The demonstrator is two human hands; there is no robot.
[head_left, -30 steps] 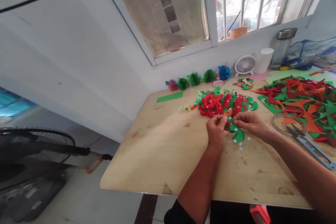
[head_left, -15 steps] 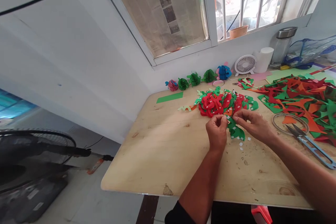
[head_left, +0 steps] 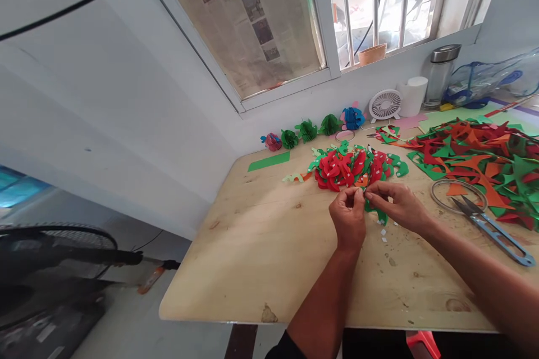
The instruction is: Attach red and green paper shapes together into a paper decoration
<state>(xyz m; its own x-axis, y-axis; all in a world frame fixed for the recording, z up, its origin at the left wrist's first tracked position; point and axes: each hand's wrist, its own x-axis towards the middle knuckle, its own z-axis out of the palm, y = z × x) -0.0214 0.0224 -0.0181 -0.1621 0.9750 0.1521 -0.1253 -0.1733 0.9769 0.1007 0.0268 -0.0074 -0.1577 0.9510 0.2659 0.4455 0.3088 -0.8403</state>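
Note:
Both hands meet over the wooden table, just in front of a heap of red and green paper cut-outs [head_left: 337, 168]. My left hand [head_left: 348, 214] is closed, thumb against fingers, on a green paper piece [head_left: 378, 214] that partly shows between and below the hands. Close on its right, my right hand [head_left: 396, 205] pinches at the same spot; what its fingertips hold is too small to make out. Small white squares [head_left: 383, 234] lie on the wood beside the green piece, and others dot the cut-outs.
Paper scraps [head_left: 484, 162] cover the right side, with a metal ring [head_left: 442, 182] and blue-handled snips [head_left: 501, 235]. Finished paper figures [head_left: 307, 130], a small fan [head_left: 385, 105], a white roll [head_left: 412, 96] and a glass bottle [head_left: 440, 76] stand along the wall. A green strip [head_left: 268, 161] lies left.
My right hand has moved left, so its fingertips now come close to my left fingertips. Less of the green piece shows between the hands. The view has shifted slightly.

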